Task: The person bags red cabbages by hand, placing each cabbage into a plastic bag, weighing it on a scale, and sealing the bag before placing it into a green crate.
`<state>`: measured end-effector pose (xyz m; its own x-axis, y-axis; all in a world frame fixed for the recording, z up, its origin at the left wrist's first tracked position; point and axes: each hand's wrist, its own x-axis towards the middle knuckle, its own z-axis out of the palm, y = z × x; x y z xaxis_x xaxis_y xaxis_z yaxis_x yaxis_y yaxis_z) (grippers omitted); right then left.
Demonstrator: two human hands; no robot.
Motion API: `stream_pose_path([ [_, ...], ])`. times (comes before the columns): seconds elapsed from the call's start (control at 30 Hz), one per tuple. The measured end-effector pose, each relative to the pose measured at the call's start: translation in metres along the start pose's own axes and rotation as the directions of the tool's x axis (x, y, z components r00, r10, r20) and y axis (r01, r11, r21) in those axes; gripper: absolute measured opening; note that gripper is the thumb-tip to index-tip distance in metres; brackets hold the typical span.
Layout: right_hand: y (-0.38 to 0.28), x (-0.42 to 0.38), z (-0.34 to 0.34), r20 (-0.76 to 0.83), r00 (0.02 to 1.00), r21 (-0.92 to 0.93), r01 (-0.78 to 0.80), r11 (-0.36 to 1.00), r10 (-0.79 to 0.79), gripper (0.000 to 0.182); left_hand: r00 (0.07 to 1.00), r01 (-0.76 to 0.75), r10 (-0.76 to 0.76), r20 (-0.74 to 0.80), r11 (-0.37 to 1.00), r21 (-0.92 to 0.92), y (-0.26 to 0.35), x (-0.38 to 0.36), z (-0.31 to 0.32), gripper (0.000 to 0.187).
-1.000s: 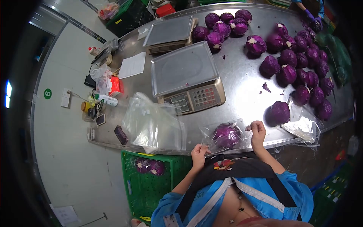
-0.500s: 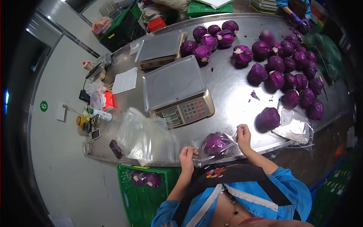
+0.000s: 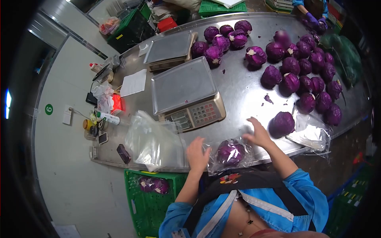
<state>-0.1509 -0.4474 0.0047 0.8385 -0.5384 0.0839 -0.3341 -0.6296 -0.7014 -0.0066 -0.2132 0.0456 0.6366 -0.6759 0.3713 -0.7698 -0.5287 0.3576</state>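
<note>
Shiny metal covers the big desk (image 3: 246, 91), and it is full of purple cabbages. One cabbage (image 3: 230, 152) is already inside a clear bag (image 3: 220, 160), and it lies at the near edge of the desk, right in front of the person. The left hand (image 3: 197, 152) is spread flat with its fingers apart, just beside the bag on its left, and it grasps nothing. The right hand (image 3: 258, 133) is also spread wide and bare, just above and to the right of the bag, near a loose cabbage (image 3: 281, 123). I cannot tell if either hand touches the bag. So this one cabbage looks packed, though I cannot see if the bag is closed at the top. Not much else looks done. A green crate (image 3: 152, 194) under the desk holds a bagged cabbage (image 3: 154, 184) or two. A lot is left: a big heap of cabbages (image 3: 309, 75) sits on the far right side with no bags, and a small bunch (image 3: 224, 37) waits behind the scales. The near scale (image 3: 186, 91) has nothing on its tray, and so does the far scale (image 3: 168, 45). A pile of fresh bags (image 3: 152, 141) lies to the left, and more bags (image 3: 311, 133) lie to the right. Far away, another person's gloved hand (image 3: 311, 18) is at the cabbages too.
</note>
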Motion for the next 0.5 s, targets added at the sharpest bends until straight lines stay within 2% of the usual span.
stream_pose_path([
  [0.03,-0.003,-0.004,0.007,0.29,0.952,0.188,0.039,0.981,-0.094,0.075,0.989,-0.042,0.068,0.132,0.981,-0.19,0.016,0.006,-0.003,0.037],
  [0.07,-0.007,-0.011,0.018,0.519,0.824,0.368,0.025,0.93,-0.228,0.084,0.989,-0.061,0.087,0.121,0.977,-0.202,0.019,0.001,0.015,0.037],
  [0.13,-0.014,-0.041,0.045,0.336,0.884,0.334,0.211,0.918,-0.326,0.09,0.937,-0.08,0.277,0.212,0.763,-0.641,0.005,-0.02,0.074,0.037],
  [0.17,-0.01,-0.045,0.053,0.329,0.893,0.352,0.187,0.917,-0.308,0.09,0.951,0.172,0.106,0.292,0.604,-0.778,-0.011,-0.036,0.098,0.038],
  [0.2,-0.009,-0.037,0.054,0.323,0.9,0.375,0.163,0.912,-0.293,0.091,0.907,0.402,-0.038,0.419,0.375,-0.835,-0.017,-0.03,0.103,0.041],
  [0.23,-0.004,-0.02,0.06,0.289,0.912,0.368,0.176,0.913,-0.292,0.091,0.913,0.378,-0.004,0.408,0.386,-0.841,-0.026,-0.022,0.115,0.041],
  [0.27,-0.004,-0.007,0.067,0.414,0.895,0.411,-0.024,0.911,-0.163,0.091,0.826,0.559,-0.154,0.543,0.086,-0.825,-0.027,-0.025,0.112,0.048],
  [0.3,-0.006,0.004,0.075,0.555,0.83,0.421,-0.222,0.879,-0.056,0.091,0.683,0.634,-0.264,0.681,-0.248,-0.733,-0.029,-0.033,0.105,0.055],
  [0.33,-0.01,0.02,0.081,0.65,0.759,0.417,-0.391,0.821,0.031,0.076,0.71,0.55,-0.28,0.646,-0.351,-0.758,-0.025,-0.033,0.092,0.063],
  [0.37,-0.025,0.031,0.076,0.766,0.643,0.482,-0.555,0.678,-0.017,0.073,0.77,0.501,-0.258,0.583,-0.32,-0.804,-0.022,-0.035,0.064,0.065],
  [0.4,-0.047,0.034,0.073,0.863,0.496,0.469,-0.716,0.517,-0.095,0.07,0.821,0.444,-0.25,0.514,-0.287,-0.849,-0.022,-0.042,0.033,0.069],
  [0.43,-0.07,0.028,0.074,0.882,0.452,0.463,-0.79,0.402,-0.128,0.068,0.914,0.351,-0.224,0.337,0.023,-0.936,-0.03,-0.054,0.012,0.075],
  [0.47,-0.092,0.016,0.075,0.907,0.393,0.421,-0.863,0.279,-0.154,0.066,0.968,0.238,-0.161,0.194,0.329,-0.914,-0.038,-0.072,-0.01,0.084],
  [0.5,-0.11,0.006,0.077,0.959,0.24,0.278,-0.907,0.317,-0.152,0.074,0.942,0.283,-0.263,0.206,0.301,-0.911,-0.043,-0.083,-0.037,0.098],
])
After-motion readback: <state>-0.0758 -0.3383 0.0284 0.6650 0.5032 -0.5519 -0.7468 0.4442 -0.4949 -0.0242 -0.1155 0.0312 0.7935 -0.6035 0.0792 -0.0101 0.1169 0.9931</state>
